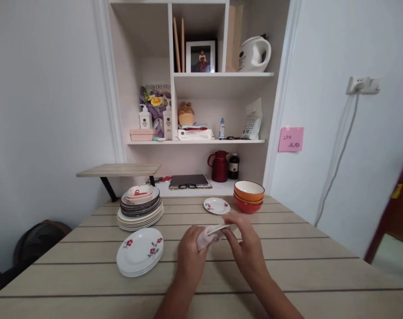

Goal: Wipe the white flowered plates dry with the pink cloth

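A small white plate point(218, 227) is held up above the table between my two hands, tilted so that it shows nearly edge-on. My left hand point(191, 250) is closed around a pale cloth point(204, 238), which wraps the plate's left edge. On the other side my right hand point(246, 243) pinches the plate's right edge, thumb below and fingers above. Just beyond, another small white plate point(216, 205) with red flowers lies flat on the table. To the left sits a short stack of flowered white plates point(140, 250).
Behind those is a taller stack of mixed plates point(140, 212) topped by small square dishes point(139, 192). Orange and red bowls point(249, 197) are stacked at the back right. A raised wooden shelf point(118, 170) overhangs the back left. A red jug point(219, 166) and a laptop point(189, 180) stand behind.
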